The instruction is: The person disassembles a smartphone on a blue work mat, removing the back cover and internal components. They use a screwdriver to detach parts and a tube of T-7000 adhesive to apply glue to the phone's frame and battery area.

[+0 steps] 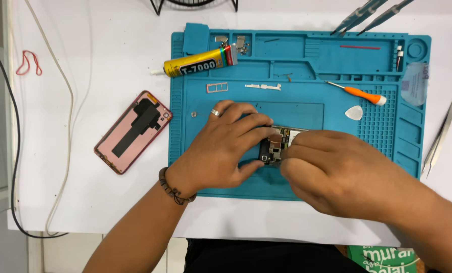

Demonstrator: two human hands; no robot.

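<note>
Holding an opened smartphone [279, 144] at the middle of the blue repair mat [296, 192], both hands close around it: the left hand [221, 149] clamps its near-left edge between thumb and fingers, while the right hand [327, 172] pinches at the exposed circuit board. Whether that grip has a small part in it I cannot tell, since the fingers hide the spot. Disassembly looks well along: the pink back cover [133, 131] lies off at nine o'clock on the white surface, a SIM tray [217, 87] and small metal parts [241, 44] (screws or brackets, perhaps) sit toward twelve. The orange screwdriver [360, 92] and glue tube [198, 62] rest unused; the board remains seated.
</note>
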